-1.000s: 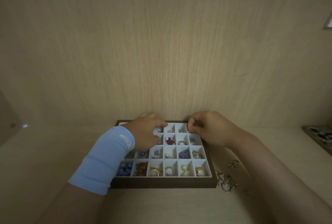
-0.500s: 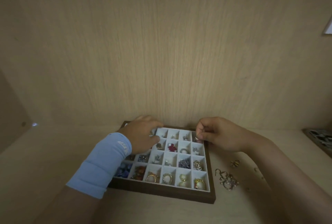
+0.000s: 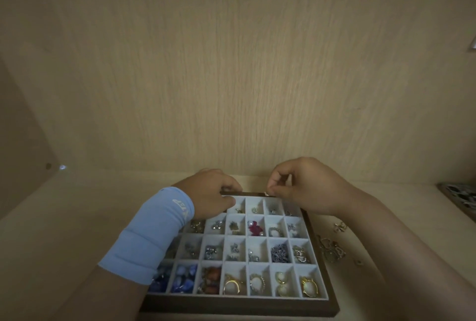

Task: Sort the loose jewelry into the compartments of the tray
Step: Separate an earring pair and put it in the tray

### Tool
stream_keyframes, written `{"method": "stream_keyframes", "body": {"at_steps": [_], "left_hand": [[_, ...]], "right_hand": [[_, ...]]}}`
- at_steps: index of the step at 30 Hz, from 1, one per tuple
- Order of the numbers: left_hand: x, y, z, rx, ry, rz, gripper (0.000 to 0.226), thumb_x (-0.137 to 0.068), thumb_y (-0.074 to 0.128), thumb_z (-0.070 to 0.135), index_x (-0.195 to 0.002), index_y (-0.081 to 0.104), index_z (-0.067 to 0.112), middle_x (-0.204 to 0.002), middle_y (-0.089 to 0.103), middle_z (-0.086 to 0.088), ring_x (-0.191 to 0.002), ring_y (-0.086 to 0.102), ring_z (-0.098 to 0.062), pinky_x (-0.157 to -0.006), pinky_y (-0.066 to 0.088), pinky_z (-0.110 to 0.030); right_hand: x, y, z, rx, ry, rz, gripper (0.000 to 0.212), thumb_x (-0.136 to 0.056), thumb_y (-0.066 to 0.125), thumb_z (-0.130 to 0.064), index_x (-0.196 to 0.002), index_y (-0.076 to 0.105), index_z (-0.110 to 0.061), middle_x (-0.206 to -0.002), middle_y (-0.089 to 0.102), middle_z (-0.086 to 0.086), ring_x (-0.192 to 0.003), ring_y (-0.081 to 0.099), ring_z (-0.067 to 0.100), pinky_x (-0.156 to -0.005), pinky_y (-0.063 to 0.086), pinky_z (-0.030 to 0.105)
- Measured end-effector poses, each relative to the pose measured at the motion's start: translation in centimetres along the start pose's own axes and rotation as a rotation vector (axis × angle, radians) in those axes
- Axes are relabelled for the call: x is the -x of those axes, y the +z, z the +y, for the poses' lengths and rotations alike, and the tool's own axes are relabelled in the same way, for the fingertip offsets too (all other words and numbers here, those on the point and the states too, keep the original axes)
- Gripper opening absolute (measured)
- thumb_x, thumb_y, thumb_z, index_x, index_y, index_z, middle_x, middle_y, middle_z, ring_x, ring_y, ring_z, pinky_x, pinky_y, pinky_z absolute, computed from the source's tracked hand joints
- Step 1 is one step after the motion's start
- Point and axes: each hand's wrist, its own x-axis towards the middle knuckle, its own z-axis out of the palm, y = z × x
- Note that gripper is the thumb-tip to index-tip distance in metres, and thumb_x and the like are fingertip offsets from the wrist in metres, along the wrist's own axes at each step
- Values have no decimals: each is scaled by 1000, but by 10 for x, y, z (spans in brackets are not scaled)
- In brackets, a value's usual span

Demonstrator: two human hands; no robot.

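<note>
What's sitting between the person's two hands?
In the head view, only the dark far rim of the tray spans the gap between left hand and right hand, which pinches a tiny silvery piece.

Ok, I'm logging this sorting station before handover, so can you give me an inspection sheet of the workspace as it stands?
Surface: pale wood shelf, dimly lit.
Job's things: dark-framed tray with white compartments, most holding pieces; loose jewelry lying on the shelf right of the tray.
Clutter: second tray at the right edge, partly out of view.
Hands: right hand pinches a small silver piece above the tray's far rim; left hand, in a blue sleeve, is curled at the tray's far left corner, grip unclear.
Cables: nothing seen.
Surroundings: wood-grain back panel and side wall.
</note>
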Motion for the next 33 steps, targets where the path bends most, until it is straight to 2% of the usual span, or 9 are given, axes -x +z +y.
{"method": "stream_keyframes", "body": {"at_steps": [5, 8, 10, 13, 16, 22, 26, 30, 33], "left_hand": [[0, 3, 2, 49, 4, 10, 33, -94, 57, 27, -126, 63, 29, -113, 56, 9, -105, 53, -8, -94, 40, -23], [-1, 2, 0, 83, -15, 4, 34, -93, 58, 26, -126, 63, 30, -123, 61, 9, -110, 55, -7, -99, 42, -23], [-1, 2, -1, 112, -27, 14, 33, -92, 58, 26, -125, 65, 30, -124, 61, 10, -111, 56, -6, -99, 42, -23], [-2, 3, 0, 116, -4, 38, 32, -93, 58, 23, -124, 65, 27, -115, 60, 11, -109, 56, -6, -96, 41, -20], [-1, 5, 3, 120, 29, 82, 31, -93, 57, 20, -122, 65, 25, -101, 52, 15, -100, 53, -4, -88, 37, -15], [-3, 13, 8, 97, 104, 129, 29, -91, 58, 19, -118, 66, 27, -106, 54, 11, -102, 55, -7, -92, 44, -22], [-3, 15, 12, 60, 139, 161, 26, -91, 59, 23, -115, 66, 29, -105, 55, 13, -101, 52, -6, -92, 45, -25], [-2, 16, 28, 145, 168, 232, 21, -91, 60, 27, -109, 67, 34, -102, 58, 18, -95, 53, 1, -89, 44, -22], [-6, 22, 58, 179, 226, 213, 17, -88, 63, 26, -102, 68, 35, -94, 59, 20, -89, 54, 4, -85, 46, -22]], "right_hand": [[-14, 21, -15, 127, -87, -86, 3, -85, 75, -31, -87, 77, -32, -85, 64, -20, -80, 60, -2, -76, 53, 26], [-18, 26, -16, 163, -111, -96, 5, -85, 75, -30, -88, 77, -33, -79, 60, -23, -75, 58, -4, -70, 48, 18], [-19, 28, -17, 205, -114, -99, 6, -85, 74, -31, -87, 78, -34, -77, 58, -23, -74, 57, -2, -68, 46, 19], [-18, 31, -17, 227, -119, -101, 7, -85, 73, -34, -88, 79, -36, -76, 58, -23, -77, 59, 0, -71, 51, 24], [-17, 27, -15, 232, -87, -132, 11, -88, 71, -39, -93, 80, -36, -73, 57, -26, -79, 61, -1, -72, 50, 23], [-13, 19, -11, 195, -31, -136, 15, -92, 66, -37, -90, 79, -32, -80, 67, -19, -77, 63, 0, -76, 55, 30], [-6, 13, -10, 83, -12, -157, 12, -92, 68, -33, -91, 80, -30, -84, 71, -17, -79, 65, -1, -77, 54, 25], [11, -19, 7, 30, 32, -56, 8, -91, 70, -27, -88, 77, -30, -81, 69, -22, -78, 61, -11, -67, 41, 6], [32, -43, 28, 72, 90, -74, 7, -87, 75, -24, -86, 78, -30, -80, 69, -20, -71, 58, -12, -64, 37, 6]]}}
